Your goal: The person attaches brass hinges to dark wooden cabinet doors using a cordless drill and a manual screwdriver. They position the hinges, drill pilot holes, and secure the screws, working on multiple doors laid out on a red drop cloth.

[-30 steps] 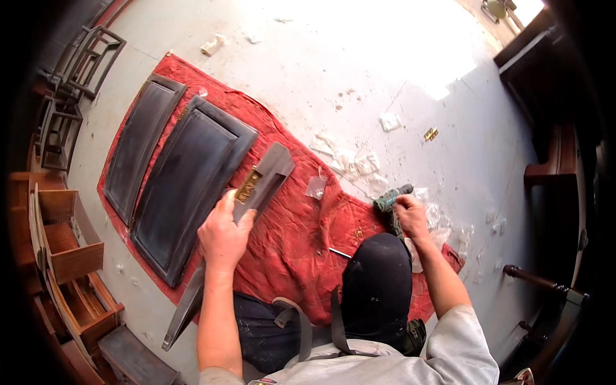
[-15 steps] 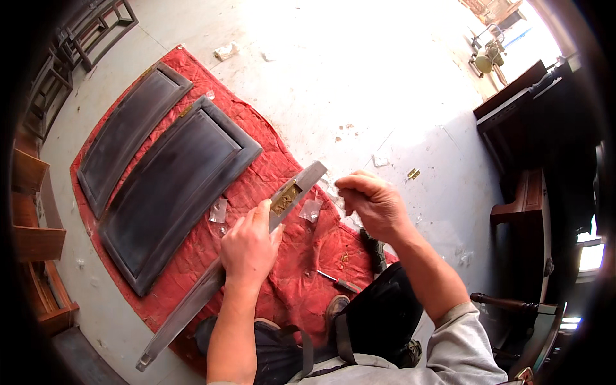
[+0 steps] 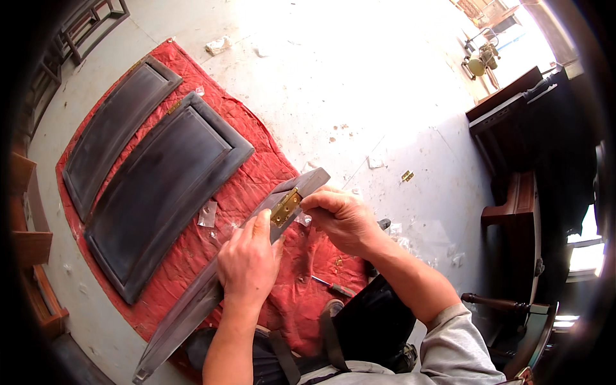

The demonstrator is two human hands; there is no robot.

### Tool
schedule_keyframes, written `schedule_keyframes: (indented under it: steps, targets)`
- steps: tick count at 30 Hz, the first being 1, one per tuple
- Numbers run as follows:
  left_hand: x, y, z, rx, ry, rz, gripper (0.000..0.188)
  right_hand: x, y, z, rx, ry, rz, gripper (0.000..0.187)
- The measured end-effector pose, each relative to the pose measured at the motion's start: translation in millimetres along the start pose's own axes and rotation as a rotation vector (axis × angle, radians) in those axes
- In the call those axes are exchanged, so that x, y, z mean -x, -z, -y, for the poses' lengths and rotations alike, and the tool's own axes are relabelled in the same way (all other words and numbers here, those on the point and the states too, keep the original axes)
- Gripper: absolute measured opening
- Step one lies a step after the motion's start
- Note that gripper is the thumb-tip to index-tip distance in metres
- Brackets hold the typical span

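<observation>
A dark wooden cabinet door (image 3: 187,307) stands on its edge in front of me, slanting from lower left to upper right. A brass hinge (image 3: 286,208) sits on its upward edge, near the far end. My left hand (image 3: 247,262) grips the door just below the hinge, index finger at the hinge's near end. Thumb and fingers of my right hand (image 3: 343,218) are pinched together at the hinge's far end; what they hold, if anything, is hidden. Two more dark panels, a larger one (image 3: 168,186) and a smaller one (image 3: 119,128), lie flat at the left.
A red quilted cloth (image 3: 256,138) lies under the panels. On it are a screwdriver (image 3: 332,286) by my foot and a small plastic bag (image 3: 207,214). Another brass hinge (image 3: 407,176) lies on the pale floor. Dark wooden furniture (image 3: 513,205) stands at the right.
My right hand has come down and left to the hinge, from a raised spot beside it. The door has tilted, showing more of its face. My left hand keeps its grip.
</observation>
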State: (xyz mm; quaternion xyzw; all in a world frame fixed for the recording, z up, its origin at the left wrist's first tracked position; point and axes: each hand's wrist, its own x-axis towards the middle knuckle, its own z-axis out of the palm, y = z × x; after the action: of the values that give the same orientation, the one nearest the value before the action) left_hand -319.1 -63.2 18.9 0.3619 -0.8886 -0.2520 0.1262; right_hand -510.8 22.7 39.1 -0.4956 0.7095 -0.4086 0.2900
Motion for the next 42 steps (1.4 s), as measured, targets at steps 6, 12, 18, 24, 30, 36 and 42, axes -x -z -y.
schedule_keyframes:
  steps: [6,12,18,24,30,36,42]
  targets:
    - [0,4,2,0.008,0.000,-0.006,0.057,-15,-2,15,0.123,0.140,0.046,0.009]
    - [0,-2,3,0.020,-0.031,-0.044,0.055,-31,-2,12,0.261,0.115,0.180,0.012]
    - [1,3,6,0.012,-0.025,-0.046,0.055,-38,-5,17,0.315,0.146,0.283,0.015]
    - [0,-3,7,0.012,-0.024,-0.058,0.055,-40,-5,26,0.346,0.093,0.352,0.015]
    - [1,-5,8,0.018,-0.019,-0.063,0.054,-40,-11,37,0.362,0.058,0.412,0.015]
    - [3,-7,9,0.033,-0.029,-0.069,0.055,-43,-15,37,0.408,0.078,0.425,0.011]
    - [3,-7,10,0.037,-0.042,-0.079,0.056,-45,-16,35,0.461,0.094,0.450,0.011]
